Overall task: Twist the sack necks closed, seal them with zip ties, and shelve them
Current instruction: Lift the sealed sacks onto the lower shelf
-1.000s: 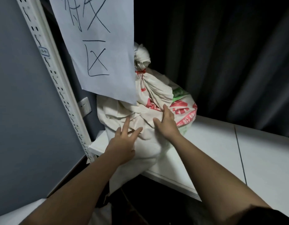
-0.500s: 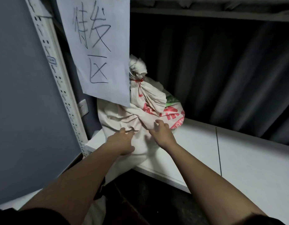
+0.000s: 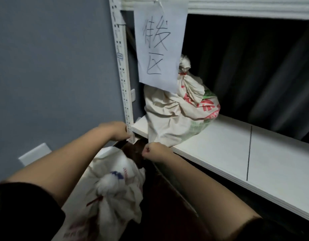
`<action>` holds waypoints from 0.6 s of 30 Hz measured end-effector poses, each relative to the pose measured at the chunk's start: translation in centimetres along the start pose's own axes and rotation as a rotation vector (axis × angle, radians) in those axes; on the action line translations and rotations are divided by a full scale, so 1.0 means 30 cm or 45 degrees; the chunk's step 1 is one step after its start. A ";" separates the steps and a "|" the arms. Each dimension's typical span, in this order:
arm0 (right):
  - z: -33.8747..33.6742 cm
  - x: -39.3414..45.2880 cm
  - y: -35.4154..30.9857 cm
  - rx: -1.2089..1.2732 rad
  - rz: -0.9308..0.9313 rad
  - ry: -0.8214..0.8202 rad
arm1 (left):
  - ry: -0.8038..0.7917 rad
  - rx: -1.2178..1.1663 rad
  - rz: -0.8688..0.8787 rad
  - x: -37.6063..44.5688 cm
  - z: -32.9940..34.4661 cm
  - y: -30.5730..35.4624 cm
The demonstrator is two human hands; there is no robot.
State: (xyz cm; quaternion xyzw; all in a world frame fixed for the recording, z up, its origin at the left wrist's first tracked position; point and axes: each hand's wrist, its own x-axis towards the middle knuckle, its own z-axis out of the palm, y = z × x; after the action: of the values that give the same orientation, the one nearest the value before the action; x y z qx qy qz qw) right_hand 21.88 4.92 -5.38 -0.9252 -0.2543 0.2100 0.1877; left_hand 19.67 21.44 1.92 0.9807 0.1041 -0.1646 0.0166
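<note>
A: On the white shelf board (image 3: 219, 146), at its left end against the perforated upright (image 3: 123, 87), 1 tied sack (image 3: 174, 110) is seen standing. Its twisted neck is cinched by a red zip tie (image 3: 183, 73), and part of it is covered by a hanging paper sign (image 3: 159, 42) with handwritten characters.

B: And the 2nd sack?

A: A second sack (image 3: 113, 192) is seen lower down, below the shelf edge, between the 2 forearms. Its neck is bunched into a knot-like tuft, and a red tie (image 3: 94, 200) is visible just beneath the tuft (blurred, so the fastening cannot be made out).

B: How are the fingers placed?

A: The left hand (image 3: 115, 130) is held at the foot of the upright, fingers curled downward. The fingertips are hidden at the sack's upper edge, so whether cloth is gripped cannot be told. The right hand (image 3: 154, 152) is held just below the shelf's front lip, fingers folded tightly into the palm with the thumb pressed alongside. Nothing can be seen inside that fist, though it lies near the bottom fold of the shelved sack.

B: Behind it all?

A: A dark pleated curtain (image 3: 254, 75) is hung behind the shelf, and a blue-grey wall (image 3: 54, 66) is seen at left.
</note>
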 end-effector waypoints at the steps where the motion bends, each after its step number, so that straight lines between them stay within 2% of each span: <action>1: 0.028 -0.012 -0.031 -0.043 -0.048 -0.083 | 0.035 -0.033 -0.028 -0.030 0.013 -0.038; 4: 0.126 -0.028 -0.080 -0.235 -0.138 -0.401 | 0.109 -0.180 -0.095 -0.112 0.073 -0.155; 6: 0.208 -0.044 -0.109 -0.299 -0.155 -0.482 | 0.088 -0.231 -0.155 -0.158 0.141 -0.245; 8: 0.289 -0.050 -0.132 -0.264 -0.154 -0.443 | 0.021 -0.185 -0.205 -0.203 0.221 -0.330; 10: 0.365 -0.069 -0.157 -0.215 -0.128 -0.439 | -0.101 -0.003 -0.242 -0.260 0.285 -0.394; 13: 0.451 -0.080 -0.181 0.169 -0.074 -0.350 | -0.466 0.187 -0.251 -0.338 0.364 -0.465; 15: 0.481 -0.075 -0.192 0.434 -0.065 -0.178 | -0.575 0.074 -0.366 -0.359 0.420 -0.513; 18: 0.491 -0.061 -0.230 0.741 -0.105 -0.041 | -0.572 -0.160 -0.436 -0.363 0.496 -0.549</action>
State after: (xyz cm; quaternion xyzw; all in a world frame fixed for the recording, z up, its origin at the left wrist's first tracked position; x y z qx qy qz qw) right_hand 10.62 12.97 -14.10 -0.8180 -0.2237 0.2809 0.4494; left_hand 1.40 34.39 -8.55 0.8849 0.2720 -0.3713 0.0719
